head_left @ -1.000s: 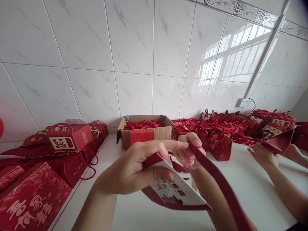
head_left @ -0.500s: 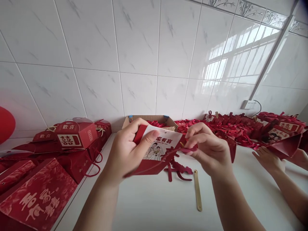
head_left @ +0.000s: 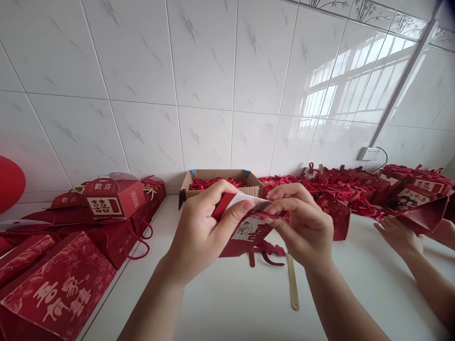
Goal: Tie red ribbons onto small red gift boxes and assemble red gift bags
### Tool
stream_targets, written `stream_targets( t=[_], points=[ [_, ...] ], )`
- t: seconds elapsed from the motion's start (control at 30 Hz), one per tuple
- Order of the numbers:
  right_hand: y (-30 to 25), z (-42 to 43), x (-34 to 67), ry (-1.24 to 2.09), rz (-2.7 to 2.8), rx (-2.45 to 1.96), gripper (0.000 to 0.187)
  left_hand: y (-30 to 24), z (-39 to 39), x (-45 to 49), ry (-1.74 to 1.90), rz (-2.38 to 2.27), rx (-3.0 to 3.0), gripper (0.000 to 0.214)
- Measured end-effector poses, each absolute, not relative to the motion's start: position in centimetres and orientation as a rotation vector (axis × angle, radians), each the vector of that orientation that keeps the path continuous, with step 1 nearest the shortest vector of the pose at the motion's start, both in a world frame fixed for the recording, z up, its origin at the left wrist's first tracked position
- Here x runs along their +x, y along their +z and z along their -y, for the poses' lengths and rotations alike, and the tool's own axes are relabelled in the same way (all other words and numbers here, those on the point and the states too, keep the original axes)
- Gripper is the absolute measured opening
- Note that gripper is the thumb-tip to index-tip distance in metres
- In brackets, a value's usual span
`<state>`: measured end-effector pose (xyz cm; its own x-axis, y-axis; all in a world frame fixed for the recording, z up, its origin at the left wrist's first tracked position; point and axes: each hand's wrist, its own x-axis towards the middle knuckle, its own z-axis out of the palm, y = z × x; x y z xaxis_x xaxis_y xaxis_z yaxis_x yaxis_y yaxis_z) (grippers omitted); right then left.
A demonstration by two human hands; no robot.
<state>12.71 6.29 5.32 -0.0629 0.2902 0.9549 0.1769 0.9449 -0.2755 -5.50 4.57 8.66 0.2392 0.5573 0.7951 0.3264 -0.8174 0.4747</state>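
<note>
Drawing closer at the held carton [head_left: 249,234], the hands [head_left: 307,229] nearly meet.

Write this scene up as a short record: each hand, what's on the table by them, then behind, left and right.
Left hand: grips a red-and-white box
Right hand: pinches a dark red strap at the box's edge
Table: loose red straps; gold strip
Behind: open carton holding red ribbons
Left: stacked red boxes; red balloon
Right: another person's hands at a red box; wall socket
</note>
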Motion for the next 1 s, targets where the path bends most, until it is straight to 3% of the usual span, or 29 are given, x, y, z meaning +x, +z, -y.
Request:
stream_targets(
  t=[0.27,0.5,0.73,1.0],
  points=[
    [4.6,-6.7,11.3,0.276,1.482,-0.351,0.028,8.4,-4.5,-4.8,1.741,-0.755,2.298,0.004],
    [4.7,-7.0,11.5,0.118,1.514,-0.216,0.034,8.4,-4.5,-4.5,1.727,-0.73,2.278,0.006],
    [4.8,-6.6,12.1,0.121,1.525,-0.276,0.016,8.2,-4.7,-4.5,1.733,-0.718,2.336,0.003],
    [4.9,-6.4,12.2,0.1,1.517,-0.306,0.013,8.1,-4.8,-4.6,1.779,-0.711,2.392,0.002]
  ],
)
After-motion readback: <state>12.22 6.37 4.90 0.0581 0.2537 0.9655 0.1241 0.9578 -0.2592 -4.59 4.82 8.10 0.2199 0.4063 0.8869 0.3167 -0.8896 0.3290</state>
